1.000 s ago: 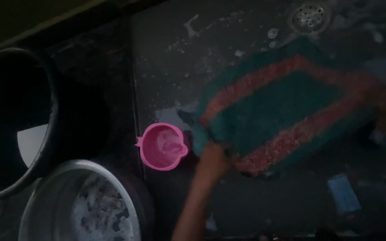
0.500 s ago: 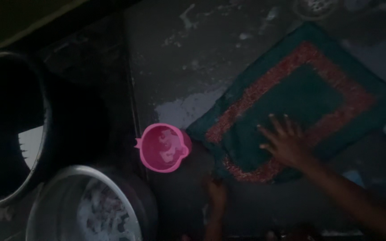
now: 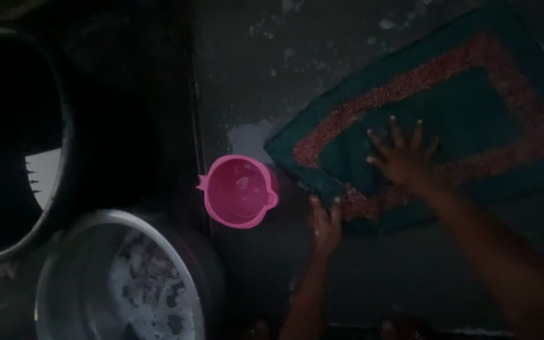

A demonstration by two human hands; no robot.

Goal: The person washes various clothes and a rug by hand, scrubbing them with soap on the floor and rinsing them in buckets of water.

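Mat (image 3: 473, 119), green with a red rectangular band, spread flat on the dark wet floor (image 3: 322, 69) in the upper right of the head view, lying at a slant. Right hand (image 3: 404, 157) pressed palm down on the mat's near part, fingers spread wide, holding nothing, its forearm running off toward the lower right. Left hand (image 3: 325, 220) at the mat's near corner, fingertips touching the edge where the red band ends; too dark to tell whether pinching the cloth or only resting against it. Pink plastic mug (image 3: 239, 191) upright on the floor just beside that corner, to the left of the left hand, with a small handle on its right side and a little water inside. Pale wet patch on the floor just above the mug, next to the mat's left tip. Metal basin (image 3: 118, 283) with suds and soaking cloth at the lower left, near the mug but apart from it. Large dark bucket (image 3: 17, 145) at the far left, above the basin, its inside mostly in shadow.
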